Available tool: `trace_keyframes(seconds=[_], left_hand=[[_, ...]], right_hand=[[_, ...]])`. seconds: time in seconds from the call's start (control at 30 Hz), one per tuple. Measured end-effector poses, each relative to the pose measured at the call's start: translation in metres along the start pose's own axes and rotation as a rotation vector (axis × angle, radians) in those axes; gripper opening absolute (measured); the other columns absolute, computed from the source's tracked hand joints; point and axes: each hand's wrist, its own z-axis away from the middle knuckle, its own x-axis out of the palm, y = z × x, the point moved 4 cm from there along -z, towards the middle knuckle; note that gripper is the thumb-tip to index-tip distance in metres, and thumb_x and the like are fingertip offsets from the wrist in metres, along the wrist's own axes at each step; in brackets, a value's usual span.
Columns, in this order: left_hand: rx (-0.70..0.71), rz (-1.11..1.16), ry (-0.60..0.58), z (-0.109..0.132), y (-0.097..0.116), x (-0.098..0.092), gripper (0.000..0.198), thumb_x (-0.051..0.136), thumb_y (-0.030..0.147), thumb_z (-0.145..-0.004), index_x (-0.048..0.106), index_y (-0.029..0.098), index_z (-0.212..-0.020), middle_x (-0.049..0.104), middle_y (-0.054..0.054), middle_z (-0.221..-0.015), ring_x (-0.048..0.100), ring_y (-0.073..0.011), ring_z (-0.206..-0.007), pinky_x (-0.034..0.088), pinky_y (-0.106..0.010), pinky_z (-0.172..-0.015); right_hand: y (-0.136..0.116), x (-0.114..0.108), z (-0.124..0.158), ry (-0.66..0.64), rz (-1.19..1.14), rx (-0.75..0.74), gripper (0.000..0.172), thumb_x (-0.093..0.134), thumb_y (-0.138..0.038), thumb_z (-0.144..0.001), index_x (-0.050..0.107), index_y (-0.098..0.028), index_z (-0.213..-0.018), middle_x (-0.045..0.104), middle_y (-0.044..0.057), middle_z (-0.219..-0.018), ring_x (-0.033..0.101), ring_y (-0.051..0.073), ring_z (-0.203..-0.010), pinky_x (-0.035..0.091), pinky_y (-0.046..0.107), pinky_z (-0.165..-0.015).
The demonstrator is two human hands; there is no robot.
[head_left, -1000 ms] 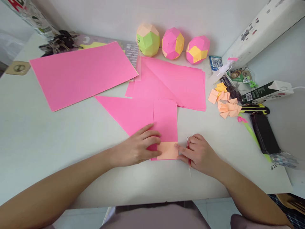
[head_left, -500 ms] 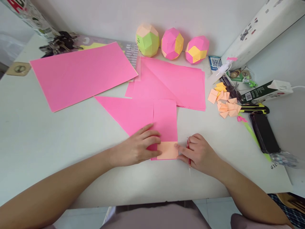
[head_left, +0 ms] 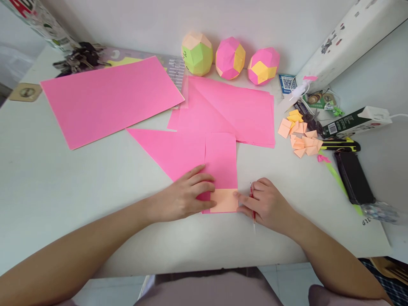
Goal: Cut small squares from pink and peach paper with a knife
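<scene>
A small peach paper rectangle [head_left: 224,200] lies on the lower end of a pink paper strip [head_left: 221,161], near the bottom right corner. My left hand [head_left: 188,193] rests with fingers spread across the pink paper, its lower fingertips at the peach piece's left edge. A slim red pen [head_left: 253,206] is tucked in the curled fingers of my right hand [head_left: 266,206]. That hand's index fingertip presses the peach piece's right edge, and the thumb is close below. Left of the strip spreads a pink triangular sheet [head_left: 168,148].
Pink sheets [head_left: 251,110] and a pink board [head_left: 111,102] lie behind. Three faceted paper balls [head_left: 230,58] stand by the wall. At right are folded peach pieces [head_left: 306,144], a utility knife [head_left: 341,145], a drink carton [head_left: 357,121] and a black case [head_left: 354,176]. Keys [head_left: 79,57] lie back left.
</scene>
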Motion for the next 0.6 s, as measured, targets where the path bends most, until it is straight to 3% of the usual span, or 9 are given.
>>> trace_keyframes(seconds=[0.6], left_hand=[[0.005,0.010,0.008,-0.0003,-0.0003,-0.0004,0.020,0.052,0.012,-0.089,0.065,0.024,-0.098,0.058,-0.004,-0.100,0.048,-0.0213,-0.117,0.029,-0.057,-0.110]], right_hand=[[0.0020,0.0009,-0.0009,0.004,-0.023,0.007,0.021,0.051,-0.026,-0.093,0.069,-0.015,-0.096,0.046,-0.002,-0.049,0.039,0.015,-0.061,0.031,0.029,-0.066]])
